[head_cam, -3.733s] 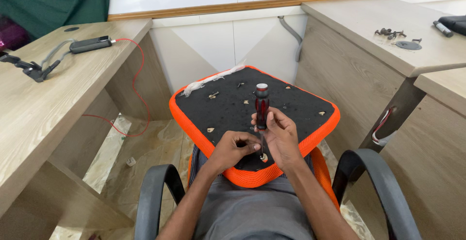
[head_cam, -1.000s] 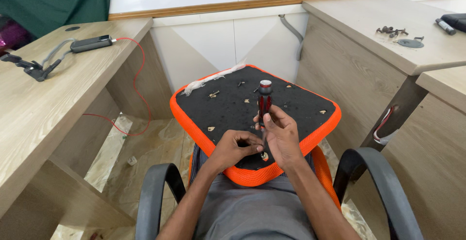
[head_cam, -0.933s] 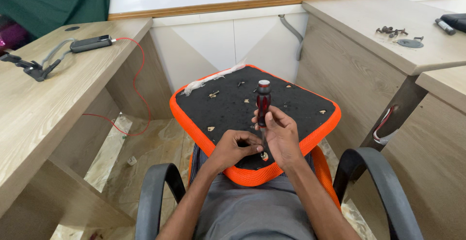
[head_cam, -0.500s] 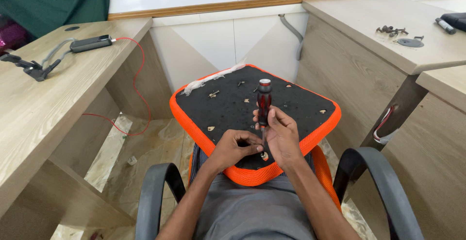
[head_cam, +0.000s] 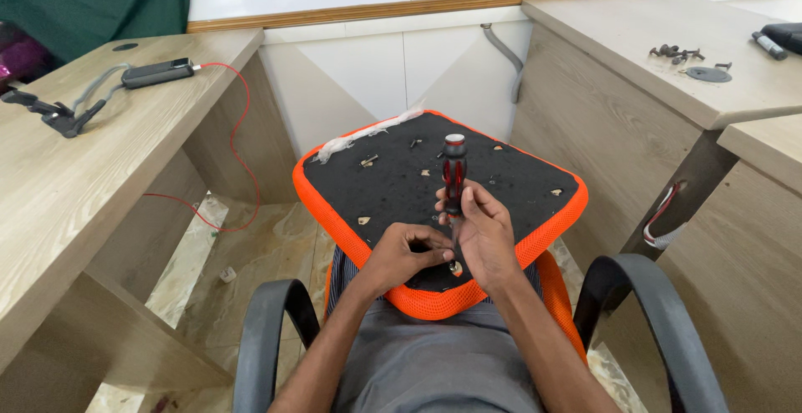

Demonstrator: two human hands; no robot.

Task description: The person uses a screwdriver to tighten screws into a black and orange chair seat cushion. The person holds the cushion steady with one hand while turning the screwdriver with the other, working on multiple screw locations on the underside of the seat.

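An orange-rimmed chair seat (head_cam: pixel 334 212) with a black underside lies upside down on my lap. My right hand (head_cam: pixel 483 233) is wrapped around a red and black screwdriver (head_cam: pixel 453 177), held upright with its tip down on the black surface. My left hand (head_cam: pixel 407 253) pinches at the base of the screwdriver, fingers bunched around the tip near a small metal fitting (head_cam: pixel 455 268). Several small metal fittings dot the black surface.
Black chair armrests (head_cam: pixel 266 338) flank my lap. A wooden desk at left (head_cam: pixel 75 187) carries a black device with a red cable (head_cam: pixel 238 104). The desk at right (head_cam: pixel 668 70) holds loose screws (head_cam: pixel 675 52) and a round plate (head_cam: pixel 708 74).
Both hands stay at the screwdriver; only the right fingers shift slightly on the handle.
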